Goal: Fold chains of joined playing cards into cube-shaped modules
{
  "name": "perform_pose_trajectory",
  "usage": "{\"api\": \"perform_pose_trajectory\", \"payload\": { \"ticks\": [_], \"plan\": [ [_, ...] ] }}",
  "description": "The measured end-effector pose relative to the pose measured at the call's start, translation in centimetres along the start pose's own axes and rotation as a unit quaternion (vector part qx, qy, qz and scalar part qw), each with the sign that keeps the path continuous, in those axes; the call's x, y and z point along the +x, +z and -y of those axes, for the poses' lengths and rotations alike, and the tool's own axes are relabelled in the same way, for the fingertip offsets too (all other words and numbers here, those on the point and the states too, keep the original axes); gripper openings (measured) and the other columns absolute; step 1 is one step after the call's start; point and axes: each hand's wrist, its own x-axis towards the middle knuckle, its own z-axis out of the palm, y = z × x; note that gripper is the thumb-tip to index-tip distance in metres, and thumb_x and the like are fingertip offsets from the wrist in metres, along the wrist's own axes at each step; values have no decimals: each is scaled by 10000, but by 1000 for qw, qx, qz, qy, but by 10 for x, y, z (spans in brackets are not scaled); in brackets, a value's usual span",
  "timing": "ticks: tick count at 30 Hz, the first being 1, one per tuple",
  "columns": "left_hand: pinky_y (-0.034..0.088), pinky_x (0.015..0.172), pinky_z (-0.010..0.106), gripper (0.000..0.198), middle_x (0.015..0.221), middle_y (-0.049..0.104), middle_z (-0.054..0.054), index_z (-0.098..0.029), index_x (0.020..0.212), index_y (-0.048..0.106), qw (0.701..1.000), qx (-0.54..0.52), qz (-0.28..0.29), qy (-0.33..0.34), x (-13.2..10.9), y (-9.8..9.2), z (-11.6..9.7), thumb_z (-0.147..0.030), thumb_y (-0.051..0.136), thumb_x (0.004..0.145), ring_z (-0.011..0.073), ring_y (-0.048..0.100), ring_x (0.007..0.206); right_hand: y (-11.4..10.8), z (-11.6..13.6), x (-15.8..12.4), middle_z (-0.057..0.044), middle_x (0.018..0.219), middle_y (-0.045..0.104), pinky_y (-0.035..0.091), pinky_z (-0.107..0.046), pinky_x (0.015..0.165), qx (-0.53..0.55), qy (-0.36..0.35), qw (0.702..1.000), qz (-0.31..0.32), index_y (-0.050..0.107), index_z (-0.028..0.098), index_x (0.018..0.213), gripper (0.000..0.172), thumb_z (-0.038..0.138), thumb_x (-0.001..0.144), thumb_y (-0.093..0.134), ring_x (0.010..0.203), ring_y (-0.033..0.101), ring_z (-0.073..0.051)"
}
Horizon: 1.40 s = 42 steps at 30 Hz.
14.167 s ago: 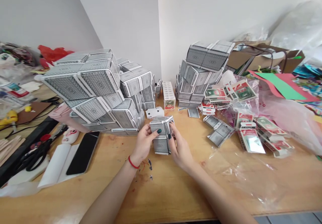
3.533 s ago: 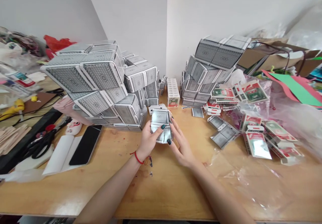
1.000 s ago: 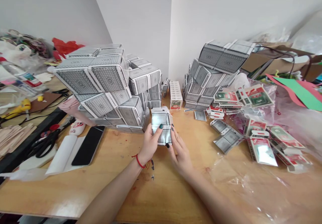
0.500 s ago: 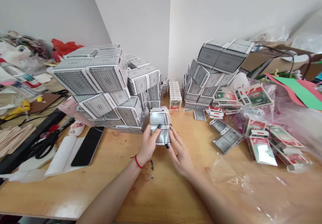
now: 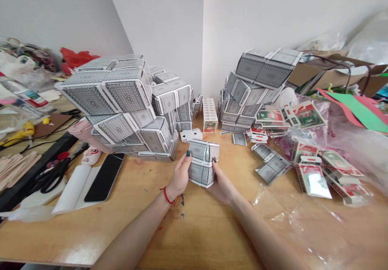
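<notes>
Between my two hands is a small box made of playing cards (image 5: 200, 169), with grey patterned card backs facing out and white seams. My left hand (image 5: 179, 176) is closed on its left side, thumb at the upper edge. My right hand (image 5: 222, 183) grips the right side, thumb on the side wall and the other fingers hidden beneath. The box is tilted and held above the table. Just behind it, a loose playing card (image 5: 190, 135), a two, lies face up on the wood.
Stacked card boxes rise at left (image 5: 118, 96) and right (image 5: 242, 96). A row of card packs (image 5: 209, 114) stands between them. Torn red-and-green card packets (image 5: 315, 177) and clear plastic film lie right. A phone (image 5: 104, 177), scissors (image 5: 57, 173) and a glue gun (image 5: 22, 132) lie left.
The card box has been lifted toward me and turned, so its right side shows. The loose two is now uncovered. My right fingers have moved from its front edge to around its right side.
</notes>
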Motion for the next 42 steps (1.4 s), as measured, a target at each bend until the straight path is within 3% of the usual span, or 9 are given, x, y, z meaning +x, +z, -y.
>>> {"api": "perform_pose_trajectory", "payload": {
  "ticks": [6, 10, 12, 17, 23, 31, 36, 42],
  "plan": [
    [356, 1030, 341, 432, 1222, 590, 65, -204, 1112, 586, 995, 79, 44, 46, -5, 6, -6, -471, 587, 773, 237, 466, 1215, -8, -4, 0, -107, 1112, 667, 468, -443, 937, -64, -75, 989, -109, 578, 140, 1184, 550, 551, 848, 434, 1061, 608, -259],
    [289, 1085, 359, 714, 1424, 377, 101, -210, 1340, 354, 986, 106, 102, 79, -11, 12, -9, -439, 652, 732, 250, 331, 1324, -10, -8, -3, -99, 1153, 648, 485, -414, 931, -144, -127, 968, -159, 583, 160, 1178, 505, 520, 839, 481, 1074, 603, -261],
    [251, 1103, 381, 787, 1455, 315, 116, -208, 1378, 276, 980, 143, 101, 90, -13, 14, -9, -398, 671, 725, 259, 302, 1339, -8, -8, -5, -90, 1173, 638, 480, -407, 941, -174, -143, 959, -172, 571, 178, 1194, 495, 513, 839, 487, 1105, 584, -257],
    [139, 1141, 384, 688, 1485, 239, 118, -204, 1405, 228, 956, 241, 87, 143, -15, 10, -4, -386, 550, 824, 252, 186, 1384, -2, -8, -8, -96, 1271, 569, 419, -424, 1008, -186, -152, 958, -155, 464, 178, 1307, 564, 516, 855, 464, 1209, 498, -251],
    [115, 1146, 411, 654, 1505, 178, 117, -207, 1433, 136, 919, 328, 106, 191, -16, 6, -1, -375, 448, 884, 256, 131, 1397, 1, -8, -8, -108, 1329, 513, 354, -451, 1054, -170, -157, 962, -146, 405, 176, 1351, 625, 529, 841, 484, 1239, 463, -259],
    [151, 1137, 426, 630, 1488, 214, 136, -188, 1439, 119, 907, 348, 125, 201, -15, 4, 0, -371, 397, 904, 268, 184, 1382, 3, -6, -9, -107, 1371, 465, 317, -433, 1080, -156, -146, 968, -133, 370, 174, 1371, 695, 581, 818, 478, 1264, 433, -250],
    [118, 1142, 445, 605, 1502, 167, 131, -178, 1430, 140, 905, 357, 139, 185, -14, 4, -1, -408, 354, 914, 272, 120, 1395, 5, -6, -8, -99, 1346, 498, 280, -435, 1095, -135, -142, 970, -146, 392, 176, 1362, 701, 582, 803, 504, 1278, 410, -254],
    [123, 1141, 433, 595, 1490, 182, 111, -219, 1433, 100, 915, 344, 124, 168, -12, 5, -1, -401, 340, 920, 246, 140, 1388, 3, -5, -6, -81, 1347, 499, 293, -416, 1088, -116, -128, 972, -158, 423, 197, 1345, 704, 592, 774, 533, 1268, 421, -260]
  ]
}}
